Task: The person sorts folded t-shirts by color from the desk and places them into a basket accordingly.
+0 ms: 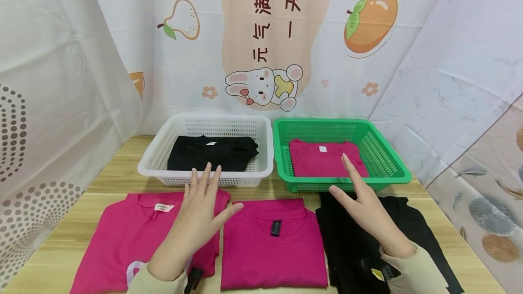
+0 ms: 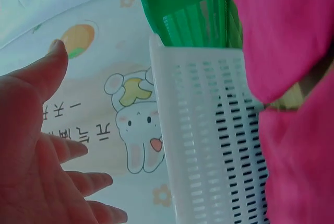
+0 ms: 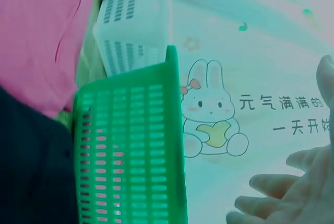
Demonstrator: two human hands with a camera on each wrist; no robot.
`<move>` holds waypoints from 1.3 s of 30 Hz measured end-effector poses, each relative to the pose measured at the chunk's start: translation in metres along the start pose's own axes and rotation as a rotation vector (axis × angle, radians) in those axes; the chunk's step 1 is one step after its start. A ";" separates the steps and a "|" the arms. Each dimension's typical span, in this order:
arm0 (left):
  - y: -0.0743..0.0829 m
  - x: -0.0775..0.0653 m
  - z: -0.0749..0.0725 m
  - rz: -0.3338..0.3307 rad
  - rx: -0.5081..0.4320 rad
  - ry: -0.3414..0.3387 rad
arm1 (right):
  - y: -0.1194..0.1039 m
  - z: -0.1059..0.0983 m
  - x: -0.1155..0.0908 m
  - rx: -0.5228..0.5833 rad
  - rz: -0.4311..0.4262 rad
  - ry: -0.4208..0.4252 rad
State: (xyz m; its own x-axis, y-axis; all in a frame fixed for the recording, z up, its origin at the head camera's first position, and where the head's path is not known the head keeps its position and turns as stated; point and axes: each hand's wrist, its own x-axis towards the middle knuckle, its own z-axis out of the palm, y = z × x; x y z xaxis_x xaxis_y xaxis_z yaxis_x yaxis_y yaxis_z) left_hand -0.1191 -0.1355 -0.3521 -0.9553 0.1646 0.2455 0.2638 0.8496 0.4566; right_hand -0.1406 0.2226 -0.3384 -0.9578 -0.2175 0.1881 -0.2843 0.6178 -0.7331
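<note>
My left hand (image 1: 199, 214) hovers over the left pink T-shirt (image 1: 122, 230), fingers spread and thumb out, holding nothing. To the right, my right hand (image 1: 365, 205) is held with straight fingers above a folded black garment (image 1: 412, 221), its fingertips overlapping the green basket's front rim in the head view. Between the hands lies another folded pink T-shirt (image 1: 273, 257) with a dark neck label. A folded black garment (image 1: 204, 153) sits in the white basket (image 1: 163, 173). Inside the green basket (image 1: 384, 162) is a folded pink T-shirt (image 1: 318, 160) with a white label.
Both baskets stand side by side at the back of the wooden table (image 1: 102, 185). Behind them hangs a white curtain (image 1: 184, 71) printed with a rabbit and fruit. More patterned cloth (image 1: 482, 194) closes off the right side.
</note>
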 end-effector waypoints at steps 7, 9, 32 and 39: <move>0.007 -0.010 0.004 -0.079 -0.182 -0.096 | 0.001 0.006 -0.014 0.124 -0.075 0.005; 0.009 -0.013 0.005 -0.099 -0.215 -0.116 | 0.003 0.009 -0.017 0.165 -0.095 0.006; 0.001 -0.030 0.043 -0.240 -0.457 -0.238 | 0.027 0.047 -0.031 0.604 0.237 -0.190; -0.001 -0.028 0.051 -0.267 -0.463 -0.242 | 0.033 0.060 -0.030 0.652 0.359 -0.196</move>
State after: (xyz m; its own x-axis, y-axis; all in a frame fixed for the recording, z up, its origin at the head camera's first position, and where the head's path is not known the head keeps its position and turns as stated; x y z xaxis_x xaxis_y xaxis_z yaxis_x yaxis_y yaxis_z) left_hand -0.0993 -0.1154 -0.4027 -0.9855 0.1315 -0.1068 -0.0110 0.5790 0.8152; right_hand -0.1185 0.2044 -0.4078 -0.9440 -0.2554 -0.2090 0.1840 0.1187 -0.9757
